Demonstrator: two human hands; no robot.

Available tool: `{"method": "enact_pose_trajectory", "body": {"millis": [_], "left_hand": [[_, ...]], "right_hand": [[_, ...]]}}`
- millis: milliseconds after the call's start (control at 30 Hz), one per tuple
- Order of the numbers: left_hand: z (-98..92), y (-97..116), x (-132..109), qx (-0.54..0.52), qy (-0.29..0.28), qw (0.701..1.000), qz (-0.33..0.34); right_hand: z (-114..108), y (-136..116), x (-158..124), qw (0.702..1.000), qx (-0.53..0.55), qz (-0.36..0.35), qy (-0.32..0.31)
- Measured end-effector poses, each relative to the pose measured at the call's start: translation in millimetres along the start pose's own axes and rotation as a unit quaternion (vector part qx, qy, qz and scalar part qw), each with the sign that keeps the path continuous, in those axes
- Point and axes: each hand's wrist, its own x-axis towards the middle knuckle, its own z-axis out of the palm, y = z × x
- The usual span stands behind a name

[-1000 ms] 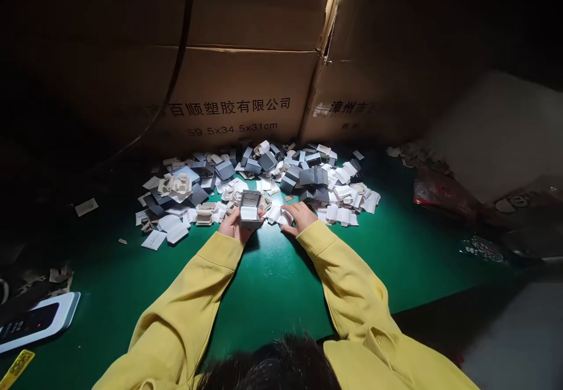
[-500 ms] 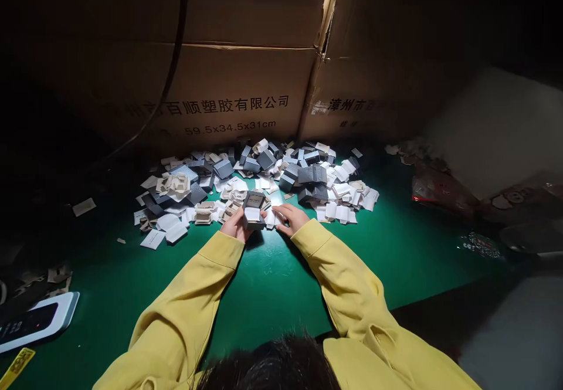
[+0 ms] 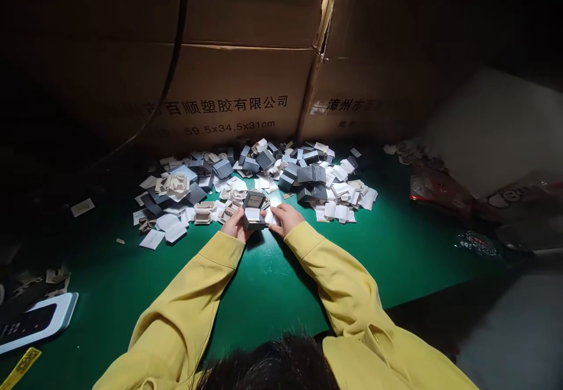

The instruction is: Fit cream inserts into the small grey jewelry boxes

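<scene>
Head view: left hand (image 3: pixel 236 226) grips an open grey box (image 3: pixel 254 209), lid tilted up and away, just above the green table (image 3: pixel 396 249). Right hand (image 3: pixel 285 219), fingers curled on a white insert (image 3: pixel 270 217), touches the box's right side. The heap (image 3: pixel 246 182) lies just beyond both hands.

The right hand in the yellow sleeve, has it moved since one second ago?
Yes. The right hand has moved left along the green table, away from the white cards, up to the small grey open box held by the left hand.
</scene>
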Motion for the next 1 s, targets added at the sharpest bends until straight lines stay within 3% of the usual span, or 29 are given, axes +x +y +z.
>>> {"method": "enact_pose_trajectory", "body": {"millis": [133,333,500,600,700,800,900,1000], "left_hand": [[2.4,1.8,-3.9,0.0,-0.015,1.0,-0.007],[10.3,8.8,-12.8,0.005,0.006,1.0,-0.03],[8.7,13.9,-14.2,0.007,-0.017,0.999,-0.048],[4.4,11.5,-11.2,0.004,-0.046,0.999,-0.025],[1.6,5.3,-10.8,0.019,-0.085,0.995,0.054],[2.2,-1.0,-15.0,0.062,-0.106,0.985,0.118],[4.9,-4.5,-20.5,0.105,-0.105,0.983,0.108],[8.3,-5.9,-24.2,0.146,-0.1,0.979,0.104]], "right_hand": [[2.2,-2.3,3.8,1.0,-0.004,0.01,-0.004],[2.8,-5.8,0.6,1.0,0.023,0.001,0.011],[-3.0,-8.2,-0.2,0.998,0.058,-0.014,0.036],[-11.9,-4.4,0.5,0.994,0.095,-0.011,0.052],[-21.9,3.2,0.2,0.987,0.147,0.025,0.066],[-27.7,7.5,-0.2,0.938,0.32,0.089,0.094],[-26.4,3.0,1.0,0.852,0.498,0.117,0.11],[-19.6,-7.7,3.7,0.796,0.584,0.124,0.105]]}}
